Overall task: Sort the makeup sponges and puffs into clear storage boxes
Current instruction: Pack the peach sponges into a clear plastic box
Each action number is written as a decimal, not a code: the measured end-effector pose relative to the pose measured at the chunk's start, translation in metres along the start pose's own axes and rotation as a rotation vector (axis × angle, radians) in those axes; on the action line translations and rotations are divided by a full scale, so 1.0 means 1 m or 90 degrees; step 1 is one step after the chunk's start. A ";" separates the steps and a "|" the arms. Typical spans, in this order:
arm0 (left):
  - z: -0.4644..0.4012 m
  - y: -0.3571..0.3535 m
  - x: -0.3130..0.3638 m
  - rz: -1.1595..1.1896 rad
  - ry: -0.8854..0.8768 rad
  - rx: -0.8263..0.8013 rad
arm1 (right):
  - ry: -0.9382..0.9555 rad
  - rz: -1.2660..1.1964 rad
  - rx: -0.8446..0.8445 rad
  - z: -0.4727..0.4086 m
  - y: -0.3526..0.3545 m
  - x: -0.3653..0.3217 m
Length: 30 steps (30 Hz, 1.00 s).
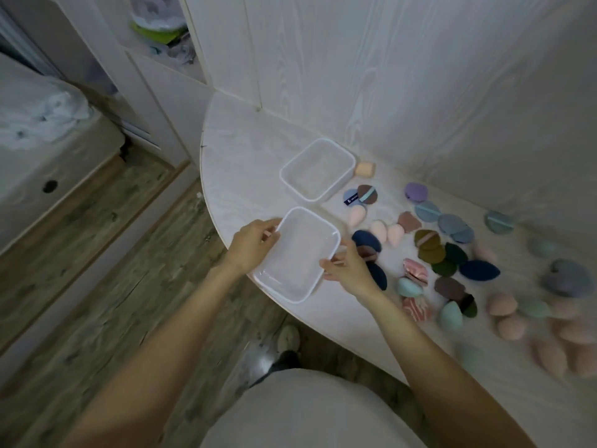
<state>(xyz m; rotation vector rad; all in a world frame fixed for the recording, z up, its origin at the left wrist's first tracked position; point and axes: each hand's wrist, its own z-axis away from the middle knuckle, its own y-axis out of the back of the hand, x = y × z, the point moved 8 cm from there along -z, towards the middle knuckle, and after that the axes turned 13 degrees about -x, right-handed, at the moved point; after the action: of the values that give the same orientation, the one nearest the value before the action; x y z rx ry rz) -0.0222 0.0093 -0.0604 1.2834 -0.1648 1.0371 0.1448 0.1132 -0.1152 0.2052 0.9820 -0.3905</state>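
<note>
Two clear storage boxes sit on the white table (245, 150). The near box (300, 253) lies at the table's curved front edge, and both hands grip it: my left hand (253, 245) on its left rim, my right hand (347, 266) on its right rim. The far box (318, 169) stands empty behind it. To the right lie several puffs and sponges: navy puffs (366, 240), pink egg sponges (387, 232), olive puffs (428, 245), blue-grey puffs (452, 224), a purple puff (416, 191), teal sponges (450, 315).
More pink sponges (507, 328) and a grey puff (567, 278) lie blurred at the far right. A peach sponge (365, 168) rests by the far box. White wall panels back the table. A wood floor, a bed and shelves are to the left.
</note>
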 end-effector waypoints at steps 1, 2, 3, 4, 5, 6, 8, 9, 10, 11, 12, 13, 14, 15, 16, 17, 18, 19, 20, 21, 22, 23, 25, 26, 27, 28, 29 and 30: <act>-0.001 -0.003 0.003 0.002 0.009 0.014 | -0.009 -0.034 0.003 -0.002 0.000 0.004; -0.001 -0.006 0.006 0.007 0.014 0.018 | -0.019 -0.063 0.004 -0.005 0.000 0.007; -0.002 -0.012 0.009 -0.001 0.015 0.002 | -0.025 -0.083 0.007 -0.008 0.002 0.008; -0.003 -0.022 0.015 -0.042 0.014 -0.029 | -0.027 -0.091 0.015 -0.011 0.005 0.010; -0.003 -0.033 0.020 -0.114 0.012 -0.064 | -0.025 -0.091 0.027 -0.014 0.008 0.012; -0.002 -0.045 0.024 -0.191 0.008 -0.095 | -0.023 -0.081 0.046 -0.015 0.010 0.013; 0.000 -0.071 0.028 -0.278 -0.007 -0.137 | -0.018 -0.041 0.084 -0.015 0.013 0.011; 0.001 -0.081 0.028 -0.289 -0.012 -0.147 | -0.015 -0.025 0.092 -0.015 0.014 0.010; 0.001 -0.088 0.026 -0.293 -0.013 -0.147 | -0.015 -0.009 0.096 -0.015 0.015 0.008; 0.002 -0.091 0.025 -0.300 -0.013 -0.139 | -0.020 0.002 0.101 -0.015 0.015 0.007; 0.002 -0.091 0.024 -0.312 -0.018 -0.125 | -0.029 0.007 0.102 -0.014 0.016 0.006; 0.003 -0.090 0.023 -0.323 -0.026 -0.112 | -0.038 0.005 0.104 -0.013 0.016 0.006; 0.003 -0.089 0.022 -0.327 -0.035 -0.103 | -0.043 0.002 0.108 -0.012 0.017 0.006; 0.003 -0.089 0.022 -0.325 -0.042 -0.100 | -0.045 -0.002 0.113 -0.012 0.018 0.008; 0.003 -0.089 0.021 -0.321 -0.045 -0.103 | -0.045 -0.006 0.120 -0.011 0.018 0.009; 0.003 -0.091 0.021 -0.323 -0.045 -0.109 | -0.041 -0.006 0.128 -0.009 0.017 0.009; 0.004 -0.092 0.022 -0.332 -0.044 -0.114 | -0.038 -0.005 0.135 -0.008 0.016 0.010; 0.004 -0.094 0.023 -0.344 -0.041 -0.117 | -0.037 0.002 0.142 -0.008 0.016 0.012; 0.004 -0.095 0.025 -0.351 -0.036 -0.119 | -0.035 0.022 0.153 -0.007 0.016 0.013; 0.004 -0.096 0.026 -0.349 -0.028 -0.121 | -0.034 0.057 0.167 -0.005 0.015 0.013; 0.003 -0.097 0.027 -0.344 -0.018 -0.126 | -0.031 0.089 0.179 -0.003 0.014 0.012; 0.002 -0.097 0.028 -0.339 -0.007 -0.133 | -0.032 0.112 0.180 -0.003 0.013 0.011; 0.002 -0.094 0.030 -0.329 -0.005 -0.158 | -0.034 0.157 0.156 0.001 0.012 0.005; 0.003 -0.090 0.032 -0.305 -0.018 -0.176 | -0.018 0.175 0.149 0.006 0.013 -0.003; 0.004 -0.084 0.033 -0.258 -0.036 -0.191 | 0.006 0.162 0.152 0.012 0.018 -0.009; 0.006 -0.074 0.035 -0.192 -0.057 -0.193 | 0.040 0.112 0.165 0.018 0.024 -0.016; 0.009 -0.063 0.037 -0.118 -0.081 -0.174 | 0.077 0.058 0.186 0.024 0.032 -0.020; 0.013 -0.046 0.040 -0.045 -0.113 -0.130 | 0.114 0.045 0.201 0.027 0.037 -0.027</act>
<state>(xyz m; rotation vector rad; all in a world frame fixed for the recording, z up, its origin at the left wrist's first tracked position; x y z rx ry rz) 0.0384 0.0239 -0.0632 1.1850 -0.3496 0.8228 0.1675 0.1443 -0.0782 0.5666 1.0823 -0.4679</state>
